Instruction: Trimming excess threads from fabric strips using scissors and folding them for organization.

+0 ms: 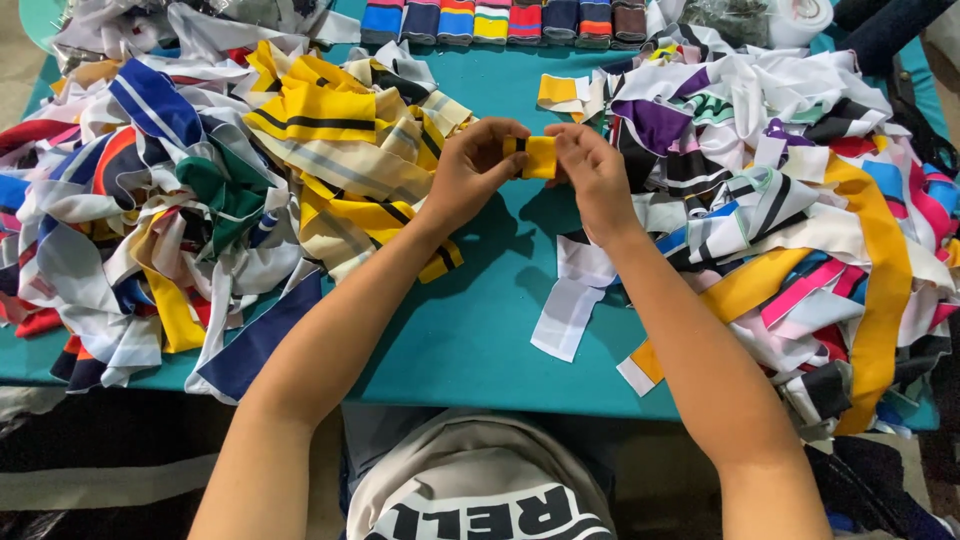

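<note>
A person is pinching a small folded yellow fabric strip (538,157) between both hands above the middle of a teal table (470,330). The left hand (475,165) is closing its fingertips on the strip's left end, where a black band is showing, and the right hand (590,170) is gripping the right end, thumbs meeting on top. To the left of the strip, a heap of yellow, black and cream striped fabric (345,160) is lying against a wider pile of blue, red, green and white scraps (130,210). To the right of the strip, a tangle of white, purple, pink and orange strips (790,190) is spilling toward the table's edge. Beyond the strip, at the table's far side, a row of folded striped pieces (500,20) is sitting side by side.
</note>
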